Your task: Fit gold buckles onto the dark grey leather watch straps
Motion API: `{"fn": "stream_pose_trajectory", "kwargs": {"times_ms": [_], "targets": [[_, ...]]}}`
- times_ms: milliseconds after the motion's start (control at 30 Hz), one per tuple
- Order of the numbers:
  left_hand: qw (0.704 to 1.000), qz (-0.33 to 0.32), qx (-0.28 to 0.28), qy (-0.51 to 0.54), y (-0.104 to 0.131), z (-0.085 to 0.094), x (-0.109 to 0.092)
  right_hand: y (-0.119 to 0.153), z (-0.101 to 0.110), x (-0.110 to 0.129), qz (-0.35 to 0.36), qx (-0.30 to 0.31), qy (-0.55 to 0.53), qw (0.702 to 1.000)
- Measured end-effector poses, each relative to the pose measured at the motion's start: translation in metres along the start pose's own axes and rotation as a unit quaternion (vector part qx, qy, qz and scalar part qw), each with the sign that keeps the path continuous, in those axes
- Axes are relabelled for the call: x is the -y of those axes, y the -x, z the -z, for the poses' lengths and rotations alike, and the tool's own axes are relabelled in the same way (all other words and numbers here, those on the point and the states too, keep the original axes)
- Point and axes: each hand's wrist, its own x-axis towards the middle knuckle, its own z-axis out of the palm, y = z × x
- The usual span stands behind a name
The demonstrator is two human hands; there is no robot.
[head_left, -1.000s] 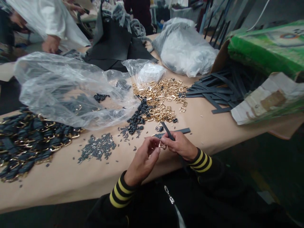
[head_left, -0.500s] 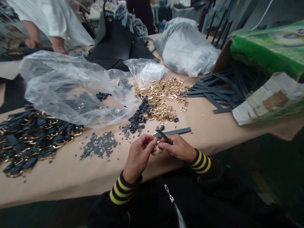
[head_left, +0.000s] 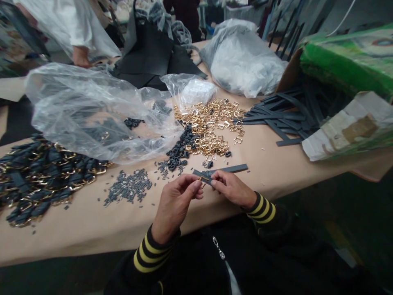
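At the table's near edge, my left hand (head_left: 179,198) pinches a small gold buckle (head_left: 204,179) between thumb and fingertips. My right hand (head_left: 235,189) is closed on a short dark strap (head_left: 198,173), which runs left from its fingers beside the buckle. Whether the strap passes through the buckle cannot be made out. Just beyond the right hand, a second dark strap (head_left: 236,168) lies flat on the brown table covering. A heap of gold buckles (head_left: 211,143) and a cluster of black loops (head_left: 178,155) lie beyond my hands.
Small dark pieces (head_left: 129,186) are scattered to the left, near a pile of buckled straps (head_left: 46,176). A clear plastic bag (head_left: 101,110) lies behind them. Loose straps (head_left: 276,116) spill from a green box (head_left: 346,61) at right. A co-worker's hand (head_left: 81,57) is at back left.
The strap in my right hand has swung from a raised slant to nearly flat, its end now pointing left. My hands have drawn slightly apart. The co-worker's arm has shifted.
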Motion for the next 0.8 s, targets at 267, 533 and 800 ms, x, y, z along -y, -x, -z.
{"fn": "stream_pose_trajectory", "kwargs": {"times_ms": [267,533,800], "targets": [[0.996,0.007,-0.019,0.088,-0.007,0.011,0.01,0.012,0.013,0.0,0.016,0.099,-0.119,0.988],[0.951,0.146,0.085,0.258,-0.007,-0.001,0.018,0.011,0.011,0.001,0.053,0.105,-0.14,0.983],[0.958,0.109,0.042,0.262,-0.006,-0.027,0.032,0.017,-0.004,0.014,0.107,-0.06,0.003,0.992]]}}
